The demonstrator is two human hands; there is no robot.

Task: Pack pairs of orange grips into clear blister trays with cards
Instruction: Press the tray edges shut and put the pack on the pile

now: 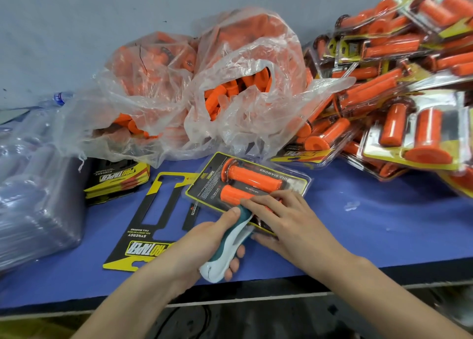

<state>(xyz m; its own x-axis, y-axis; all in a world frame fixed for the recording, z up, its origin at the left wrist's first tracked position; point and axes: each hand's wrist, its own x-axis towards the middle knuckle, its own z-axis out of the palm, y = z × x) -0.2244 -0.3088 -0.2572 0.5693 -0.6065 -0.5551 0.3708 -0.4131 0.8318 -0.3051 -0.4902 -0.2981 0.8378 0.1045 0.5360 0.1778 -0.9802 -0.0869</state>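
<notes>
A clear blister pack [247, 182] with a black-and-yellow card and two orange grips [253, 178] lies on the blue table [358, 223]. My left hand [204, 241] grips a teal-and-white stapler [227, 246], its nose at the pack's near edge. My right hand [284, 221] presses flat on the pack's near end, fingers over the lower grip. A loose card [156, 218] lies flat to the left of the pack.
Two clear plastic bags of loose orange grips [199, 87] sit behind the pack. A heap of finished packs [399, 90] fills the right. A stack of cards [115, 180] and stacked clear trays [33, 185] stand at the left. The table's front edge is near.
</notes>
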